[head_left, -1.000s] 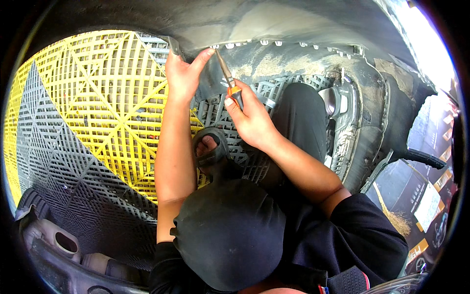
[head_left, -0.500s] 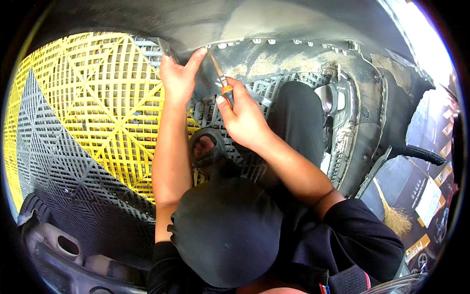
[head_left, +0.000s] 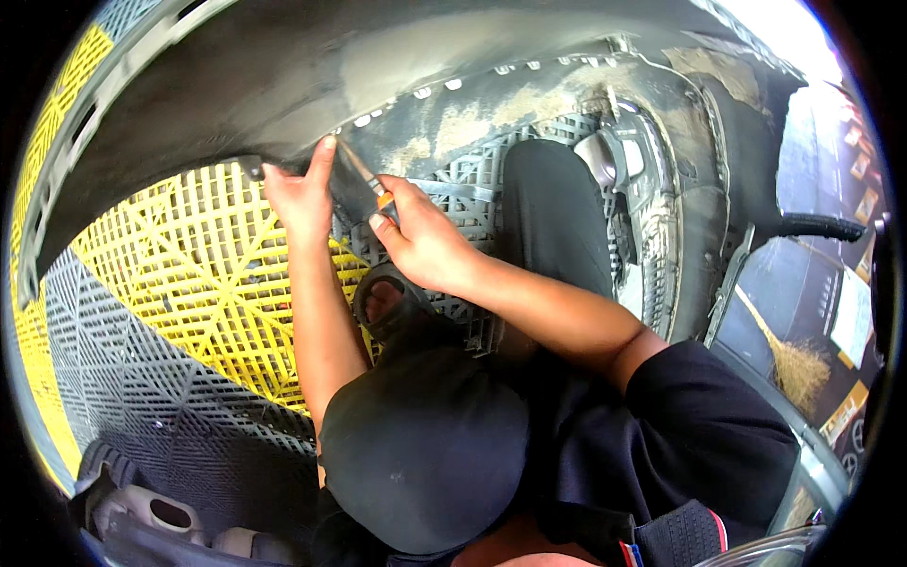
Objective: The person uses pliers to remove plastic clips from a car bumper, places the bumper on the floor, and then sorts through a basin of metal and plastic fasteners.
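Screwdriver [head_left: 364, 180] with an orange collar and a dark shaft slants up and to the left, its tip against the lower edge of a dark, mud-streaked car panel [head_left: 283, 85] that curves over the whole scene. The right hand [head_left: 420, 236] is closed around the tool's handle, thumb lying along it. The left hand [head_left: 300, 194] is just beside the tip, fingers spread and pressed up against the panel's rim. Both bare forearms reach up from a dark-clothed body, with a black cap [head_left: 420, 454] low in the middle. Beneath the hands lies a floor of yellow grid tiles [head_left: 189, 283], bordered by grey grid tiles [head_left: 142, 416]. A dark sandal [head_left: 383, 302] shows under the right wrist.
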Demonstrator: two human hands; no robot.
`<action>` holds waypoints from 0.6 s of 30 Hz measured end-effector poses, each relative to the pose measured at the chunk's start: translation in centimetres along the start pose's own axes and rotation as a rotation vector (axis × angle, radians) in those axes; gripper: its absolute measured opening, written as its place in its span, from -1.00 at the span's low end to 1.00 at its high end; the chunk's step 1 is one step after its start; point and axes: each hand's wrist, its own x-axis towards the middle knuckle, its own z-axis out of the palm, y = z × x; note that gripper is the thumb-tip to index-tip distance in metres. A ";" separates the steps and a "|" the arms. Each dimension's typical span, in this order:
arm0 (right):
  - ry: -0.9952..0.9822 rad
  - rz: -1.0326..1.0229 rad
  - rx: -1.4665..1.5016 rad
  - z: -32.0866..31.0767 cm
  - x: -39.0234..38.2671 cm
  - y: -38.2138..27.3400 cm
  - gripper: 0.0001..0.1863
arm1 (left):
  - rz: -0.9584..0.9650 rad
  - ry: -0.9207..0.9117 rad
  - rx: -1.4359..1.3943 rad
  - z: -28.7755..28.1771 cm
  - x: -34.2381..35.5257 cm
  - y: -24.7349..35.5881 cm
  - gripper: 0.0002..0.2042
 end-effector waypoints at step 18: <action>0.113 0.152 -0.172 -11.1 -0.2 7.0 -0.44 | 0.053 -0.047 -0.018 0.0 0.3 0.3 -0.55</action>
